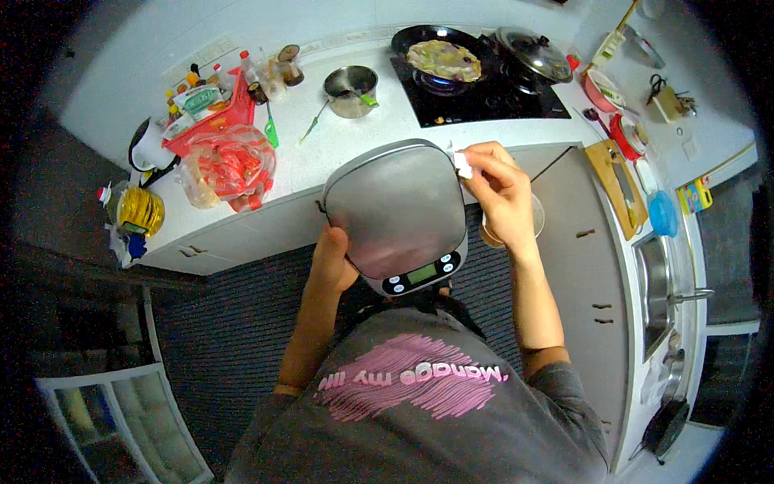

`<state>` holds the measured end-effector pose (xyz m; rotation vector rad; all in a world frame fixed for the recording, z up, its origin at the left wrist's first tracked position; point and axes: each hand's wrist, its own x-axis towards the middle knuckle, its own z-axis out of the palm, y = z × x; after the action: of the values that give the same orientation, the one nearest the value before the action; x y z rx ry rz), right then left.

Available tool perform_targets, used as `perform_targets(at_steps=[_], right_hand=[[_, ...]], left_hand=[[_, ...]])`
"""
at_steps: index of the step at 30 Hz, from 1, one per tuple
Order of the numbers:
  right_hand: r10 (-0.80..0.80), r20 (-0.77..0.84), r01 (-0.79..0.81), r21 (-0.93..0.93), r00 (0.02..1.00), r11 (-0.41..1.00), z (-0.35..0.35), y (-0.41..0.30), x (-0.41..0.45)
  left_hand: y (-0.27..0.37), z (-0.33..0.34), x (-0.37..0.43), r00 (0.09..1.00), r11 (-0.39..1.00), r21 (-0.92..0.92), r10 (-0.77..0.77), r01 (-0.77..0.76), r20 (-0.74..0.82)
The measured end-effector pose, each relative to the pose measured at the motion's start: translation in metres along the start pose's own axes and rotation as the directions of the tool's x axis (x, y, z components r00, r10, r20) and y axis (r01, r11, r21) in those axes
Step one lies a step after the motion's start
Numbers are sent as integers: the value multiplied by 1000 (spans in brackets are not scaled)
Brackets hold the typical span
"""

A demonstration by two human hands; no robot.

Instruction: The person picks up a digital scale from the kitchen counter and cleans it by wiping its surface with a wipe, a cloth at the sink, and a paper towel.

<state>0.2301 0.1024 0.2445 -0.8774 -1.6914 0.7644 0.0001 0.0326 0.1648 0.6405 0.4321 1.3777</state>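
Note:
A digital kitchen scale (396, 209) with a brushed metal top is held in front of my body, above the floor. My left hand (332, 260) grips its left edge, the thumb on top and the other fingers mostly hidden beneath. Between the thumb and fingers of my right hand (499, 187) is a crumpled white tissue (463, 164), close against the scale's upper right edge. The scale's small display (422, 273) and its buttons face me at the near edge.
A frying pan (417, 37) holding a flatbread (447, 60) sits on the black gas stove (484, 112), beside a lidded pan (535, 54). Left of it stand a steel saucepan (351, 106), a red plastic bag (233, 163) and an oil jug (140, 209). A cutting board (604, 163) with a knife lies right, before the sink (656, 290).

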Motion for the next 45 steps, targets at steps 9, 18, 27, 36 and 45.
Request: perform_targets(at_steps=[9,18,27,36,45], right_hand=[[-196,203,195,22,960,981,-5,-25,32],[-455,472,607,-242,756,757,48,-67,15],[-459,187,489,-480,868,729,24,-30,16],[-177,-273,30,-469,946,883,24,-2,-15],[-276,224,347,-411,935,843,69,-31,-16]], left_hand=[[7,18,-6,995,920,382,73,-91,61],[-3,54,8,987,748,643,141,-161,83],[-2,44,14,975,903,369,-211,221,-66],[-6,38,22,984,983,43,-177,177,-17],[-22,24,27,989,989,17,-143,144,-45]])
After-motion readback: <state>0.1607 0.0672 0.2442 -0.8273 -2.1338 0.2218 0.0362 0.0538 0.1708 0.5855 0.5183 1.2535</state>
